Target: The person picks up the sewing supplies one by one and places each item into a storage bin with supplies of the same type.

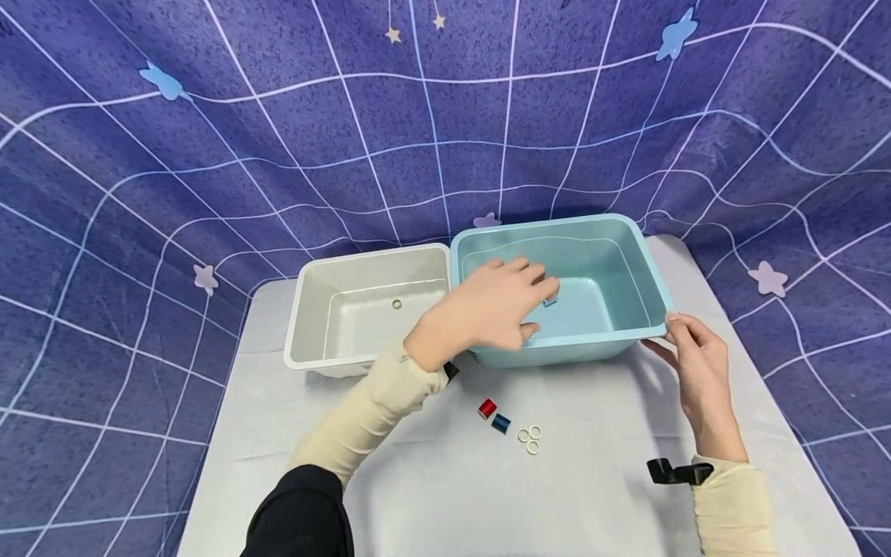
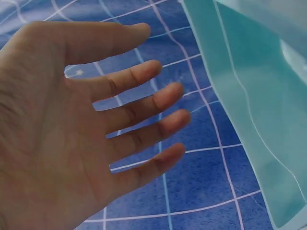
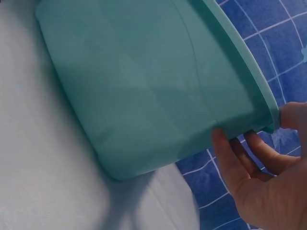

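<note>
A light blue plastic bin [image 1: 592, 352] stands on the table. My right hand [image 1: 701, 371] grips the rim at its near right corner; in the right wrist view, its fingers [image 3: 228, 158] lie against the outer wall. Over the left part of this bin hangs my left hand [image 1: 490, 305], holding nothing. Its fingers look spread and nearly straight in the left wrist view. A small bluish object [image 1: 550, 302] lies in the bin, partly hidden by that hand, its kind unclear. To the left, a white bin [image 1: 316, 309] has a small yellowish ring [image 1: 397, 304] on its floor.
In front of the bins, a red thread spool [image 1: 487, 408] and a dark blue thread spool [image 1: 500, 423] lie near three small white rings [image 1: 532, 447] on the white-covered table [image 1: 557, 510]. A purple curtain [image 1: 390, 170] with a grid pattern hangs behind and beside the table.
</note>
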Demonstrator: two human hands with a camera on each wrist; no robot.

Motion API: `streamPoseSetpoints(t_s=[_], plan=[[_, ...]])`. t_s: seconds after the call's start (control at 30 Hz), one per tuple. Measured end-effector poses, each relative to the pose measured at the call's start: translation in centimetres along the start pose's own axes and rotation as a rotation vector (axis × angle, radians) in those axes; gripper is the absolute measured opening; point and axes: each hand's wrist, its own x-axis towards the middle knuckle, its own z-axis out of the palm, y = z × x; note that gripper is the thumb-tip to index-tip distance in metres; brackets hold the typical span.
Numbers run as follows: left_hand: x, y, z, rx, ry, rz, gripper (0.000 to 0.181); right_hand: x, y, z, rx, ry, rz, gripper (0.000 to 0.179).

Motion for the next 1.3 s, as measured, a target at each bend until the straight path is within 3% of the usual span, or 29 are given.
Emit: streamPoseSetpoints(t_s=[0.23, 0.53, 0.93, 1.3], plan=[[-2.9, 1.3, 1.1, -0.034, 0.130, 0.020, 0.035, 0.1, 0.1, 0.0, 0.007, 0.005, 0.012, 0.013], [-6.0, 2.8, 3.4, -0.144, 0.230, -0.023, 0.034, 0.3, 0.1, 0.2, -0.006, 0.018, 0.021, 0.014], [-8.7, 4.5, 7.4, -0.400, 0.113, -0.116, 0.030, 0.4, 0.0, 0.3, 0.012, 0.014, 0.016, 0.016], [-9.4, 4.8, 11.2, -0.471, 0.059, -0.222, 0.029, 0.1, 0.2, 0.0, 0.017, 0.011, 0.020, 0.017]])
